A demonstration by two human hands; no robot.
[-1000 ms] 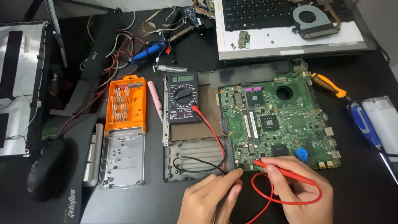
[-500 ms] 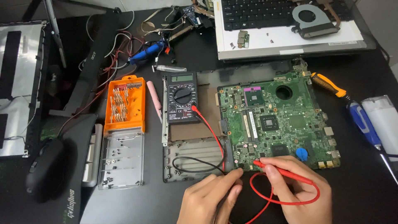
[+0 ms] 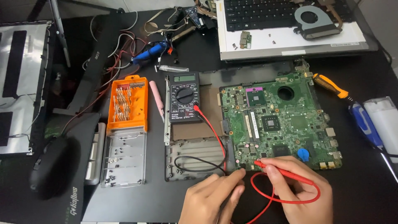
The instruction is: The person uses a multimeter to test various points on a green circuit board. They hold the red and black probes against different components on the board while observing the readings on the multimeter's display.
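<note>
A green laptop motherboard [image 3: 282, 120] lies on the black table. My right hand [image 3: 300, 191] holds a red multimeter probe [image 3: 282, 170], its tip touching the board's lower left edge. My left hand [image 3: 213, 199] pinches the black probe, mostly hidden under the fingers, at the same corner of the board. A black multimeter [image 3: 183, 97] lies left of the board, its red lead [image 3: 211, 128] and black lead [image 3: 195, 164] running down to my hands.
An orange screwdriver bit case [image 3: 127, 101] with its clear lid [image 3: 124, 157] lies left of the meter. A black mouse [image 3: 52, 166] sits at lower left. A keyboard panel with a fan [image 3: 290, 25] lies behind. An orange-handled screwdriver [image 3: 329, 85] and a blue tool [image 3: 365, 124] rest at right.
</note>
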